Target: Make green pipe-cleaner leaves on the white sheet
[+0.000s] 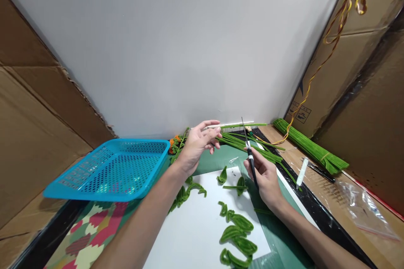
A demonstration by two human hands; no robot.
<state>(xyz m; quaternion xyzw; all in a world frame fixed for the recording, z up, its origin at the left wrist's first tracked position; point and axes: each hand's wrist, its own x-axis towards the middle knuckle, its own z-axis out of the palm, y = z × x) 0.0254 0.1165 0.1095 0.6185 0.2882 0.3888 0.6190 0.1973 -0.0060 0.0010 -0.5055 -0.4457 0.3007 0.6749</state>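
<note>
Green looped stems [237, 235] lay on the white sheet [195, 227]. Above it, our right hand [267, 178] gripped the scissors [250, 155]; our left hand [197, 145] hovered open-fingered near loose green stems [249, 145].

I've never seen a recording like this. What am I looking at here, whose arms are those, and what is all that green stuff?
There is no machine: the single picture comes from a camera worn on a person's head, looking down at their own two bare arms. The left hand is open, its fingers spread, reaching toward loose green pipe cleaners lying at the back of the table. The right hand holds scissors with the blades pointing up. On the white sheet lie green pipe cleaners bent into leaf shapes. To the left stands a blue plastic basket; to the right lies a tied bundle of green pipe cleaners, and cardboard boxes stand along the wall.
</note>
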